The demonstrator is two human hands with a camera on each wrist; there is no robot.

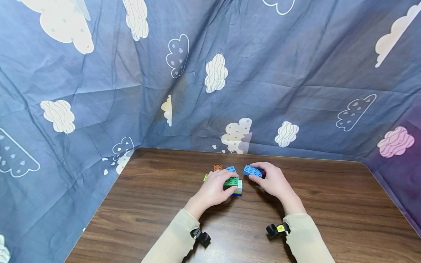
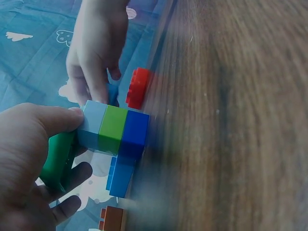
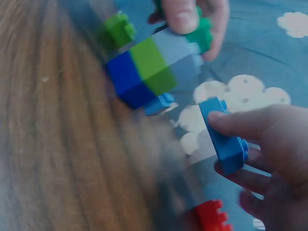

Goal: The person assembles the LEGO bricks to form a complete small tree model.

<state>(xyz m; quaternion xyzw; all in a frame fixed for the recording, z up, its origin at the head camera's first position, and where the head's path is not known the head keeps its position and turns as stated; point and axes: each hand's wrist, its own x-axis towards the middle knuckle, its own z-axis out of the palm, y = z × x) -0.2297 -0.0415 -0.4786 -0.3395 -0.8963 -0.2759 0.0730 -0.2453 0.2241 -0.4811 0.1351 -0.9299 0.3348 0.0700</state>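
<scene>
My left hand point(image 1: 215, 186) grips a green toy brick point(image 1: 232, 181) between thumb and fingers. That brick sits at the top of a stack, over a pale blue brick point(image 2: 91, 126), a lime brick point(image 2: 113, 129) and a dark blue brick point(image 2: 135, 131). The left thumb touches the pale blue brick's edge. To the right, my right hand point(image 1: 271, 179) pinches a blue brick point(image 3: 222, 137) held above the table, its studs facing up in the head view. The stack's lower part is partly hidden by the left hand in the head view.
Behind the stack lie another blue brick point(image 1: 231, 169) and a brown brick point(image 1: 217, 167). A lime brick point(image 1: 205, 177) peeks out left of my left hand. A red brick point(image 2: 138, 88) lies by my right hand. A cloud-patterned cloth point(image 1: 197, 109) hangs behind the wooden table point(image 1: 138, 219).
</scene>
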